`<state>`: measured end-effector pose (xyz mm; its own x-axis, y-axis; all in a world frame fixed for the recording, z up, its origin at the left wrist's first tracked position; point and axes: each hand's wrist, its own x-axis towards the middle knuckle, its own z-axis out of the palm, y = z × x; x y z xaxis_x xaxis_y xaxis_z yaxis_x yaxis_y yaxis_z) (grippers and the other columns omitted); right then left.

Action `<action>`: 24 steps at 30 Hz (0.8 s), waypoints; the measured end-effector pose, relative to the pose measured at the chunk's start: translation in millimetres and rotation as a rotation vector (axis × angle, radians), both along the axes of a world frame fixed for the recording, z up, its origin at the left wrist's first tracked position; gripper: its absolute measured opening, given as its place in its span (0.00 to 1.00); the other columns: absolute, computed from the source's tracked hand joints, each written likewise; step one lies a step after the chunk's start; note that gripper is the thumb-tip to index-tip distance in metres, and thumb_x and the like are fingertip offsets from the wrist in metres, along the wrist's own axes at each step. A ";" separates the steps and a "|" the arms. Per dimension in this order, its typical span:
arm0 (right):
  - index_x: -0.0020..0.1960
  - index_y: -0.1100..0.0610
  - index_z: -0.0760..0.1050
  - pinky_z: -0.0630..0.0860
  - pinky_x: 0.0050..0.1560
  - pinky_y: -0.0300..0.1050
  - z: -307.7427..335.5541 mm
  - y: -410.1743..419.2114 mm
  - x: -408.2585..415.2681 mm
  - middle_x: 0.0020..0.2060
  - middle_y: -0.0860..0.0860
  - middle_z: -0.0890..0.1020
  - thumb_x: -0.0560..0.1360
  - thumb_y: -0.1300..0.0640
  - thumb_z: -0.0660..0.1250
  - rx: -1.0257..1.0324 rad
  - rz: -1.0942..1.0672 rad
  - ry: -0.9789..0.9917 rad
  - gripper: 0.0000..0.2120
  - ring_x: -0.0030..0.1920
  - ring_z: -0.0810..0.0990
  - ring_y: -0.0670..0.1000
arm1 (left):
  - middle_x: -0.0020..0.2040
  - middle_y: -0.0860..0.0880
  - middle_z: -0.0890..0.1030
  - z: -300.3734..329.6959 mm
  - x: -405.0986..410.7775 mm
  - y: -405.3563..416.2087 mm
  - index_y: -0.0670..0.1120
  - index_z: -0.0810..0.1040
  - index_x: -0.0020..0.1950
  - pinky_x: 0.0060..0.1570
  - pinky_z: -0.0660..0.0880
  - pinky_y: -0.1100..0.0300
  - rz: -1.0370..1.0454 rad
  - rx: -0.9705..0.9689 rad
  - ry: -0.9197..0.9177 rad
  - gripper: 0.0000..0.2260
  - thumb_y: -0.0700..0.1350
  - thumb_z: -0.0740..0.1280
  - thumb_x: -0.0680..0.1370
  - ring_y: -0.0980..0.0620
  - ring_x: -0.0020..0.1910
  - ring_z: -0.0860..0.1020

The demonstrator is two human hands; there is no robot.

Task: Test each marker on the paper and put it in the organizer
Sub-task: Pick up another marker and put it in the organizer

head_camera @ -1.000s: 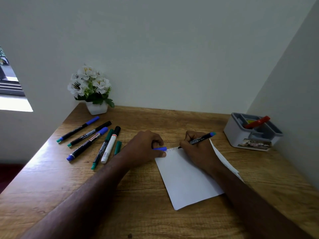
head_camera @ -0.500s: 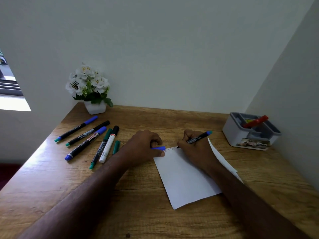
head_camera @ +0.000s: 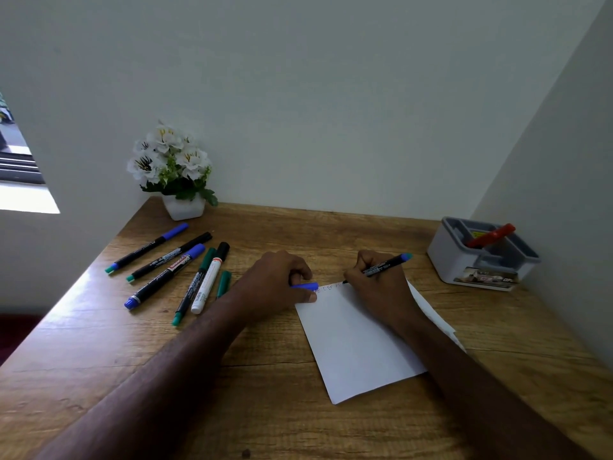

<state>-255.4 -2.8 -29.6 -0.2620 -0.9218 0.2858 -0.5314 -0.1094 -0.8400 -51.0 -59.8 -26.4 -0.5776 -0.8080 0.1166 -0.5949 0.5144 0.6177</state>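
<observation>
Marker in use: slim black barrel with a blue end point(head_camera: 384, 267), pinched in the curled fingers of the right hand point(head_camera: 374, 287), tip down on the top edge of the paper point(head_camera: 358, 340).
Cap: smooth blue plastic point(head_camera: 306, 286), gripped in the left hand point(head_camera: 275, 287), whose thumb presses the sheet's upper left corner.
Paper: plain white rectangle, lying askew at centre right of the frame — a second sheet edge shows beneath it.
Hard to read: small letters along the top edge, too faint to make out.
Waiting markers: six point(head_camera: 185, 270) fanned at centre left, one mostly hidden by the left forearm.
Organizer: grey-white plastic box with compartments point(head_camera: 477, 263), right edge, a red marker point(head_camera: 491, 235) slanted inside.
Bench: wood grain, glossy point(head_camera: 99, 353) — white-flowered pot point(head_camera: 175, 174) in its far left corner.
Room: plain pale walls.
</observation>
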 end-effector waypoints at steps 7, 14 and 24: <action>0.28 0.54 0.66 0.67 0.30 0.38 -1.4 -2.0 0.5 0.24 0.45 0.70 0.70 0.67 0.68 -0.008 0.030 0.000 0.17 0.28 0.68 0.44 | 0.48 0.54 0.80 -0.3 -0.4 -0.2 0.51 0.82 0.56 0.38 0.69 0.68 -0.002 -0.006 0.009 0.16 0.53 0.76 0.70 0.59 0.43 0.76; 0.28 0.56 0.66 0.67 0.30 0.40 -4.2 -3.0 -4.3 0.25 0.46 0.70 0.69 0.66 0.69 -0.011 0.024 -0.011 0.16 0.28 0.69 0.44 | 0.47 0.54 0.80 0.1 -0.1 -0.2 0.50 0.81 0.57 0.38 0.67 0.67 -0.010 0.001 0.007 0.16 0.52 0.76 0.71 0.58 0.43 0.75; 0.29 0.56 0.65 0.65 0.30 0.42 -3.4 -2.9 -3.1 0.25 0.48 0.69 0.69 0.66 0.69 -0.017 0.004 -0.011 0.16 0.28 0.67 0.45 | 0.45 0.54 0.80 1.4 0.4 0.9 0.49 0.82 0.56 0.38 0.69 0.66 -0.008 -0.013 0.019 0.16 0.52 0.76 0.71 0.57 0.43 0.76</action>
